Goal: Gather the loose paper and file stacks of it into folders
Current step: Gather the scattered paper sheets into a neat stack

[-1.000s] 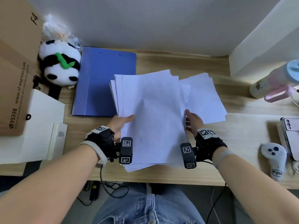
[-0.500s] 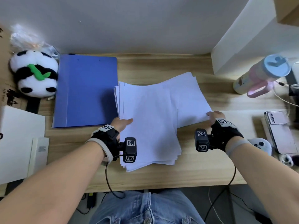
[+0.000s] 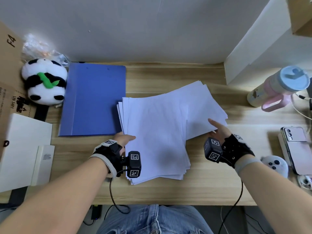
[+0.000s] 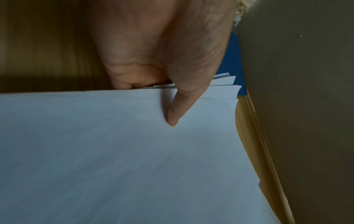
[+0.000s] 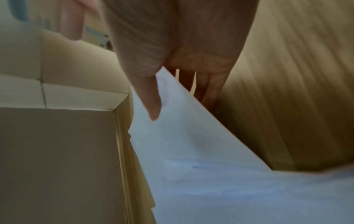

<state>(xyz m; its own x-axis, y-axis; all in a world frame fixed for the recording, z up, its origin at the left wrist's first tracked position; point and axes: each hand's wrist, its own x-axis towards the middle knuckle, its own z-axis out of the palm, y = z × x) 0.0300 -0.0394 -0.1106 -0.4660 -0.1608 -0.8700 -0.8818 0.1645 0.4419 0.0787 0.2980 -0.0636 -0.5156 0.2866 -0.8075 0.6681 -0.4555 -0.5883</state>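
the left hand (image 3: pixel 124 138) pinches the left edge of the paper stack (image 3: pixel 155 137), thumb (image 4: pixel 177 109) on the top sheet and fingers tucked under the edge, just right of the blue folder (image 3: pixel 94 98). further right of the folder, the right hand (image 3: pixel 219 128) grips the angled sheets (image 3: pixel 200 105), thumb (image 5: pixel 151 97) on top, fingers (image 5: pixel 206 89) beneath. both piles lie on the wooden desk (image 3: pixel 211 188).

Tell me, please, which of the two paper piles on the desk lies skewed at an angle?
The right-hand pile, gripped by the right hand, is turned askew; the left-hand stack, held by the left hand, lies roughly parallel to the blue folder.
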